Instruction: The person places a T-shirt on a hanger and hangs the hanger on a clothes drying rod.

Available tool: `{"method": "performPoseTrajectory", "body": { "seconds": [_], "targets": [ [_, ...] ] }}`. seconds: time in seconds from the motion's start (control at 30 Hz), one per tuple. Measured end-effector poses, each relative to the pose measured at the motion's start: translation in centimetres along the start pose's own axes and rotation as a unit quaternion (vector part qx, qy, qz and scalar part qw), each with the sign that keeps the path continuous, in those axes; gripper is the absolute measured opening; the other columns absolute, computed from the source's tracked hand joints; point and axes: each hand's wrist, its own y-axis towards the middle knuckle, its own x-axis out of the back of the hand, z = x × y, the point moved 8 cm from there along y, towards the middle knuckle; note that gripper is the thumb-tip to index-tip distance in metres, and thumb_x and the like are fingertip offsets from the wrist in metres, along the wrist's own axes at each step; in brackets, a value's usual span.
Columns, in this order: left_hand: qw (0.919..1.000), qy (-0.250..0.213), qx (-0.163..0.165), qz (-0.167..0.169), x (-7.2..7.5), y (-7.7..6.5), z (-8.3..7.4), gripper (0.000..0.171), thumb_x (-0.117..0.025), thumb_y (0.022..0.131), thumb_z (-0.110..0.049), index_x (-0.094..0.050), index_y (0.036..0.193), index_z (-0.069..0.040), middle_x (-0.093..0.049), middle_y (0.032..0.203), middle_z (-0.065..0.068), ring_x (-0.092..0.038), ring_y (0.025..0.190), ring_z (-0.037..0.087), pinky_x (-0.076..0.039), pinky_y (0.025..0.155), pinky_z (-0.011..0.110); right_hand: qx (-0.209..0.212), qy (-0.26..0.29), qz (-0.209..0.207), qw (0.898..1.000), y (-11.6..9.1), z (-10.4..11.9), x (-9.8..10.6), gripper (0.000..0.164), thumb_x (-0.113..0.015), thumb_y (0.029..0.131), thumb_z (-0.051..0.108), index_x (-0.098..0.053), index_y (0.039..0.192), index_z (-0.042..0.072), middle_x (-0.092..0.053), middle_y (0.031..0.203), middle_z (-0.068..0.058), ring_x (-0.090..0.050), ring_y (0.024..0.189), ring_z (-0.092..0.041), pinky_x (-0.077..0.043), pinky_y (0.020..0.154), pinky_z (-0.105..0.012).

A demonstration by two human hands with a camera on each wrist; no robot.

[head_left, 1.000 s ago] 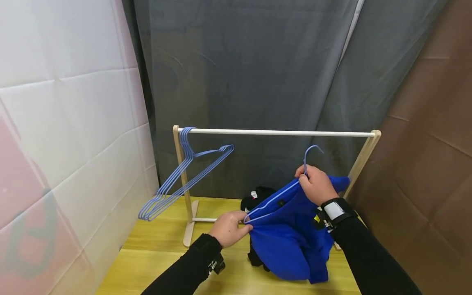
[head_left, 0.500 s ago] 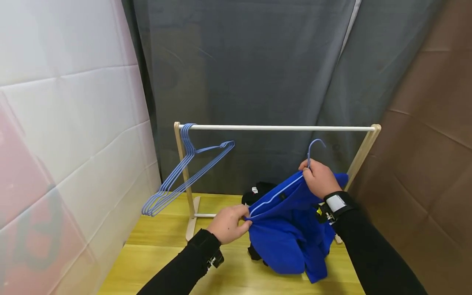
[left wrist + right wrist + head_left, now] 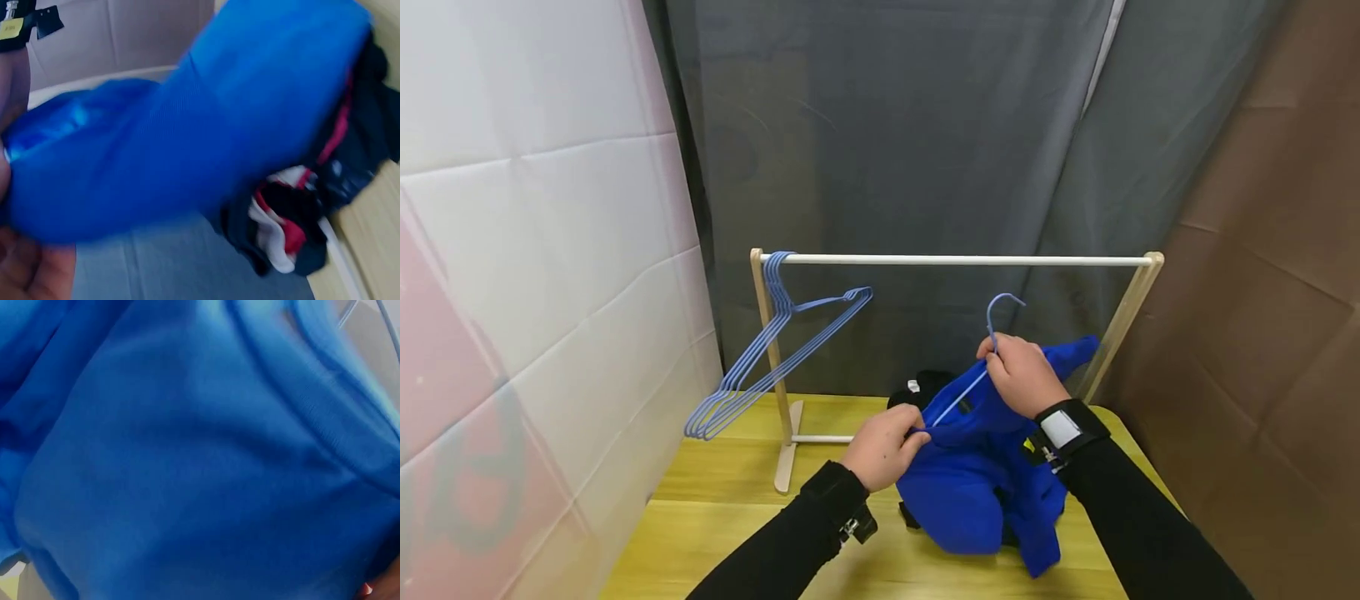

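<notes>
A blue sweatshirt hangs between both hands in front of the rack, and its ribbed neckband shows in the right wrist view. My left hand pinches the edge of the neck opening. One arm of a light blue wire hanger slants down inside that opening, its lower end hidden by the cloth. Just below the hook, my right hand grips the hanger's neck. The hook sticks up above those fingers, lower than the rack's rail. Blue cloth fills most of both wrist views.
A small rack with a white rail and wooden legs stands on the yellow wood table. Several blue hangers hang at its left end. Dark clothes lie behind the sweatshirt. Fabric walls enclose the sides and back.
Both hands have drawn closer together. The right hand has moved left and slightly down with the hanger; the left hand has shifted a little right and up, pulling the neck edge over the hanger's end.
</notes>
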Motion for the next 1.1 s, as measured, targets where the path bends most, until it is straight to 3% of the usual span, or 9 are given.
{"method": "performPoseTrajectory", "body": {
  "seconds": [0.13,0.23,0.33,0.4,0.5,0.63,0.8,1.1],
  "targets": [
    [0.9993,-0.014,0.016,-0.032,-0.2,1.1,-0.9,0.015,-0.066,0.100,-0.025,-0.057,0.090,-0.020,-0.050,0.082,-0.009,-0.048,0.069,0.006,-0.041,0.063,0.021,0.030,-0.010,0.006,0.999,-0.1,1.7,-0.8,0.019,-0.048,0.101,0.007,-0.067,0.099,0.009,-0.069,0.097,-0.009,-0.063,0.093,-0.032,-0.043,0.088,-0.057],
    [0.9975,-0.048,0.037,-0.037,-0.8,1.3,-0.7,0.010,-0.067,0.100,-0.026,-0.060,0.102,-0.019,-0.057,0.089,-0.009,-0.052,0.073,0.006,-0.044,0.067,0.022,0.041,-0.013,0.018,0.999,-0.5,2.2,-1.2,0.019,-0.048,0.103,0.010,-0.067,0.101,0.010,-0.068,0.097,-0.007,-0.063,0.093,-0.030,-0.044,0.088,-0.056],
    [0.9909,-0.098,0.087,-0.030,-1.4,0.9,0.4,0.031,-0.068,0.099,-0.028,-0.056,0.125,-0.016,-0.062,0.096,-0.008,-0.056,0.078,0.006,-0.048,0.071,0.025,0.030,-0.004,0.009,0.999,-0.9,1.9,-1.0,0.020,-0.048,0.104,0.011,-0.067,0.103,0.010,-0.068,0.100,-0.008,-0.062,0.096,-0.031,-0.041,0.092,-0.058],
    [0.9860,-0.115,0.119,-0.019,-1.8,0.4,1.3,0.035,-0.068,0.099,-0.031,-0.054,0.127,-0.015,-0.062,0.093,-0.008,-0.057,0.076,0.007,-0.049,0.070,0.027,0.018,0.009,-0.007,1.000,-1.0,1.5,-0.6,0.020,-0.047,0.105,0.011,-0.067,0.105,0.008,-0.069,0.102,-0.009,-0.062,0.099,-0.032,-0.038,0.096,-0.060],
    [0.9871,-0.104,0.122,0.008,-2.5,0.2,1.7,0.021,-0.060,0.103,-0.035,-0.059,0.106,-0.014,-0.053,0.079,-0.007,-0.052,0.067,0.008,-0.043,0.063,0.027,0.013,0.029,-0.017,0.999,-1.1,1.2,-0.4,0.021,-0.047,0.106,0.012,-0.067,0.107,0.008,-0.069,0.104,-0.010,-0.061,0.100,-0.032,-0.036,0.099,-0.060],
    [0.9902,-0.098,0.098,0.016,-3.0,0.2,1.4,0.031,-0.048,0.108,-0.035,-0.052,0.085,-0.016,-0.039,0.069,-0.005,-0.042,0.058,0.010,-0.034,0.057,0.026,0.034,0.046,-0.012,0.998,-1.1,1.4,-0.9,0.022,-0.048,0.106,0.016,-0.068,0.111,0.009,-0.068,0.107,-0.009,-0.061,0.102,-0.032,-0.036,0.098,-0.059],
    [0.9866,-0.119,0.111,-0.010,-2.6,-0.2,1.5,0.032,-0.045,0.109,-0.036,-0.051,0.084,-0.018,-0.035,0.068,-0.006,-0.042,0.059,0.009,-0.034,0.059,0.027,0.048,0.059,-0.014,0.997,-1.7,0.6,-1.0,0.028,-0.044,0.109,0.023,-0.066,0.118,0.007,-0.068,0.115,-0.010,-0.060,0.109,-0.034,-0.033,0.103,-0.061],
    [0.9844,-0.150,0.089,-0.025,-1.5,-0.8,1.1,0.037,-0.043,0.109,-0.037,-0.050,0.079,-0.018,-0.035,0.067,-0.005,-0.044,0.061,0.010,-0.035,0.062,0.027,0.030,-0.035,-0.060,0.997,-3.3,-6.3,0.4,0.040,-0.033,0.111,0.022,-0.069,0.109,0.006,-0.071,0.111,-0.014,-0.058,0.112,-0.038,-0.028,0.109,-0.061]
  ]
}}
